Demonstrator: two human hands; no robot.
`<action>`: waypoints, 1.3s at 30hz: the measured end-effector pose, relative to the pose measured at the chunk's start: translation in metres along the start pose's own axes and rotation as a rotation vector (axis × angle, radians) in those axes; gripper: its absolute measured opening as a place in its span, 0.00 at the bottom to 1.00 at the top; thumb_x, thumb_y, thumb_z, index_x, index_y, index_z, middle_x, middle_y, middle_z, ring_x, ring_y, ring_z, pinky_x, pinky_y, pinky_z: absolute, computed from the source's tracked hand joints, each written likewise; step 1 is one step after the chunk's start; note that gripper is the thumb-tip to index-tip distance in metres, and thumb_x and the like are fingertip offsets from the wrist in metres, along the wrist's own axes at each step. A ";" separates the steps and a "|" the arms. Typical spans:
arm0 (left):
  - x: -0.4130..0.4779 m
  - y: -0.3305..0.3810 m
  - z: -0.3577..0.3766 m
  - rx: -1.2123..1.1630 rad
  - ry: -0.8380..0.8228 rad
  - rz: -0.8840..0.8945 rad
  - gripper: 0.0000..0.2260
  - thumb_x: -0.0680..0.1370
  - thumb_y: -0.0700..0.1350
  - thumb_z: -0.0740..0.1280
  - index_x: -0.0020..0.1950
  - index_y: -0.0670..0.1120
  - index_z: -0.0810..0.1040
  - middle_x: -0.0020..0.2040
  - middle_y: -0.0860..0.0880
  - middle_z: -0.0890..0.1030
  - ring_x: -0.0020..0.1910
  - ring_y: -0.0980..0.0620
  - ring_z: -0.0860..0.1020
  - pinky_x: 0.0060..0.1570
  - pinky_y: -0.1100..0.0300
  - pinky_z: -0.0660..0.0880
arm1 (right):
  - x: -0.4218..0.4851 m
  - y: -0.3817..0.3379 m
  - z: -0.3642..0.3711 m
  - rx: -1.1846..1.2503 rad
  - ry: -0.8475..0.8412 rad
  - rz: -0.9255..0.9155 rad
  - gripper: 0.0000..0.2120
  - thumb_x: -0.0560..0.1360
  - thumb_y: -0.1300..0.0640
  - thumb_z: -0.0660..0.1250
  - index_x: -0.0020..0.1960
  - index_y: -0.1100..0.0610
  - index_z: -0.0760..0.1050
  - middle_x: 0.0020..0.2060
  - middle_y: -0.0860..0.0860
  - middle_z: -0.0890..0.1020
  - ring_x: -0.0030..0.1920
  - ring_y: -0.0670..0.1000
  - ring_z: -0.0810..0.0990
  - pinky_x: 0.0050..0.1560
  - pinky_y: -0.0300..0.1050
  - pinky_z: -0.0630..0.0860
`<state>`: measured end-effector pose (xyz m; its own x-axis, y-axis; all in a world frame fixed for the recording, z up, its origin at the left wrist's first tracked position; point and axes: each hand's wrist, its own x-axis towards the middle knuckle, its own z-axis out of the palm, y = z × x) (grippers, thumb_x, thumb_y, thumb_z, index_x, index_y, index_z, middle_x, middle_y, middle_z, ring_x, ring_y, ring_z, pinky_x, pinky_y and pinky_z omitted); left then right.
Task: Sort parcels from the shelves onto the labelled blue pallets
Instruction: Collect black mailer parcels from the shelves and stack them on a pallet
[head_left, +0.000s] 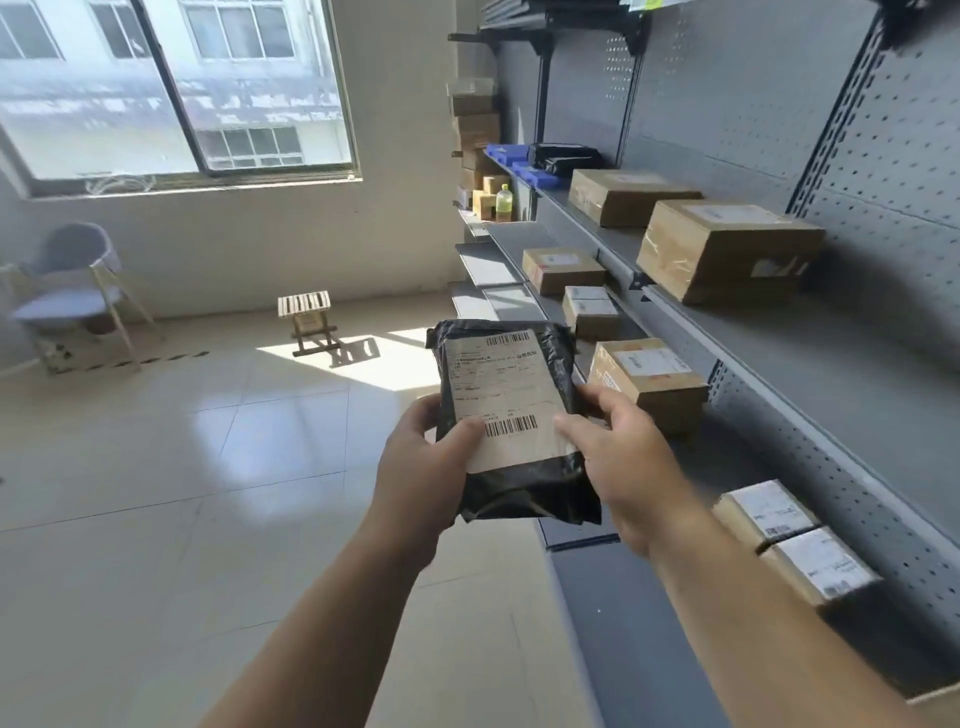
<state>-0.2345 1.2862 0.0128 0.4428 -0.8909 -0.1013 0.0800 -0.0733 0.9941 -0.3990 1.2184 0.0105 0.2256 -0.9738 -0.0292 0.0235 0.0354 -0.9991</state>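
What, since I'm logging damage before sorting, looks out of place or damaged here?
No clear damage. The black plastic mailer bag, gripped by the left hand and right hand, is crumpled but looks intact. One oddity: a yellow-green plastic bottle stands among small brown cardboard boxes at the grey metal shelving's far end.

The parcel (506, 415) is glossy black, its label (493, 374) pale cream with black barcode stripes. At two o'clock, grey shelving (857, 156) dotted with holes carries brown boxes (722, 249) with white labels. Blue bins (522, 162) and a yellow-green bottle (504, 203) show at one o'clock. At nine o'clock, dark dashed tape (150, 358) crosses pale glossy floor tiles (208, 493); the chair (72, 275) is grey.
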 end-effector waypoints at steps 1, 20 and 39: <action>0.013 0.000 -0.001 0.003 0.020 0.001 0.11 0.80 0.43 0.68 0.62 0.52 0.79 0.52 0.49 0.85 0.31 0.54 0.83 0.19 0.63 0.69 | 0.016 0.002 0.005 -0.003 -0.022 0.006 0.10 0.80 0.58 0.66 0.53 0.43 0.78 0.47 0.48 0.87 0.45 0.51 0.88 0.41 0.51 0.85; 0.247 0.005 -0.003 -0.046 0.367 -0.034 0.15 0.71 0.50 0.69 0.58 0.56 0.80 0.50 0.57 0.86 0.44 0.48 0.87 0.30 0.49 0.82 | 0.304 0.016 0.079 0.023 -0.378 0.081 0.11 0.78 0.63 0.66 0.55 0.48 0.78 0.43 0.46 0.87 0.41 0.51 0.88 0.37 0.46 0.83; 0.566 0.042 -0.118 -0.125 0.172 0.000 0.16 0.71 0.48 0.72 0.59 0.53 0.81 0.52 0.52 0.86 0.46 0.46 0.87 0.40 0.45 0.85 | 0.553 0.002 0.244 0.013 -0.212 0.006 0.11 0.79 0.62 0.68 0.52 0.46 0.81 0.47 0.44 0.87 0.45 0.49 0.88 0.40 0.46 0.84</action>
<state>0.1248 0.8323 -0.0073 0.5878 -0.8006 -0.1166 0.1848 -0.0075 0.9827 -0.0370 0.7348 -0.0002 0.4259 -0.9044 -0.0263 0.0338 0.0450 -0.9984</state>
